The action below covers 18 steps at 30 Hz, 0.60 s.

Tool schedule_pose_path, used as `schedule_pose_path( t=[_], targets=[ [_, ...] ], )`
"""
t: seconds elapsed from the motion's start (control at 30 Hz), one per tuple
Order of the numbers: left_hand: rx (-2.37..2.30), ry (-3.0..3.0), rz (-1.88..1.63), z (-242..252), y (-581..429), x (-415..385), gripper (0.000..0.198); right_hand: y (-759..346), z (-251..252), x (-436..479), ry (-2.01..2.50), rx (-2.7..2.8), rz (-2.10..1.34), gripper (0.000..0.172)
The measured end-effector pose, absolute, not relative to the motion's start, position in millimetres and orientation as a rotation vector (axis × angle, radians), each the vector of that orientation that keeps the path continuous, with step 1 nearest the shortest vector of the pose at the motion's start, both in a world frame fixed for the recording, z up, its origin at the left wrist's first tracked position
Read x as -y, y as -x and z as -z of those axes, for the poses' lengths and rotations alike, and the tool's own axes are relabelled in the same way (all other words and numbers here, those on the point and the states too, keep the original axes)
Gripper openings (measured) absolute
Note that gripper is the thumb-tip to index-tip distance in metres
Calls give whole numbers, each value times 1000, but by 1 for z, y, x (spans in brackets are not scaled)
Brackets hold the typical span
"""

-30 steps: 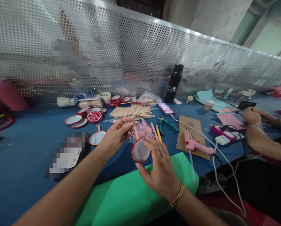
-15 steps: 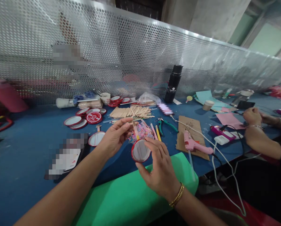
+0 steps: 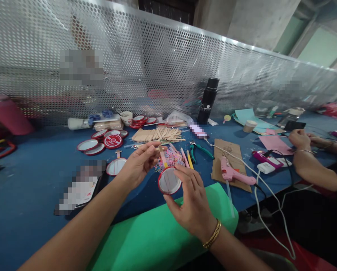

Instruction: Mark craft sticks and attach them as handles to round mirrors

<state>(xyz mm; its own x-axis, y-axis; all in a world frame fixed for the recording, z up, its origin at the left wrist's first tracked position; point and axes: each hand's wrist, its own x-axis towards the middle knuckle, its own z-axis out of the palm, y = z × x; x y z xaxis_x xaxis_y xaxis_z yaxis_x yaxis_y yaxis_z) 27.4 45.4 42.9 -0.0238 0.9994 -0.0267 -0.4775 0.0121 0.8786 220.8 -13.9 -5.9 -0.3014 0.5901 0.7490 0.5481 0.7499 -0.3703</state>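
My right hand point(image 3: 189, 197) grips a round red-rimmed jar lid point(image 3: 169, 181) by its right edge, thumb below and fingers above. The pale inner side of the lid faces me. A flat craft stick point(image 3: 163, 157), yellow near the rim, runs up from the lid. My left hand point(image 3: 140, 163) pinches the upper end of that stick, its fingers closed. Behind the stick lies a heap of small colourful rubber bands point(image 3: 172, 156). Another lid with a stick point(image 3: 116, 166) rests on the table to the left of my left hand.
Several red lids point(image 3: 113, 141) and a spread of craft sticks point(image 3: 157, 134) lie farther back. Rightward are teal pliers point(image 3: 204, 149), a pink glue gun point(image 3: 233, 175) on cardboard point(image 3: 227, 148) and a white cable point(image 3: 257, 203). A black bottle point(image 3: 208, 101) stands behind. A co-worker's hands point(image 3: 302, 139) are at right.
The lid and stick have shifted very slightly to the right, still held by both my hands. The co-worker's hands have moved a little to the left.
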Motion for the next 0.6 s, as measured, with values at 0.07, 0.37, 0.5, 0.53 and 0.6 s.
schedule_pose_path(
  t=[0.07,0.37,0.5,0.53,0.6],
  targets=[
    [-857,-806,-1408,-43,-28,-45,18,-221,5,14,862,1976,-55,52],
    [-852,-792,-1429,-42,-27,-45,20,-220,6,14,860,1983,-62,53],
    [-857,-787,-1429,-42,-27,-46,22,-220,6,14,862,1992,-65,53],
    [-858,-785,-1427,-42,-27,-46,22,-220,6,14,861,1991,-64,53],
    [-856,-786,-1423,-42,-27,-46,21,-220,6,15,858,1988,-61,53]
  ],
)
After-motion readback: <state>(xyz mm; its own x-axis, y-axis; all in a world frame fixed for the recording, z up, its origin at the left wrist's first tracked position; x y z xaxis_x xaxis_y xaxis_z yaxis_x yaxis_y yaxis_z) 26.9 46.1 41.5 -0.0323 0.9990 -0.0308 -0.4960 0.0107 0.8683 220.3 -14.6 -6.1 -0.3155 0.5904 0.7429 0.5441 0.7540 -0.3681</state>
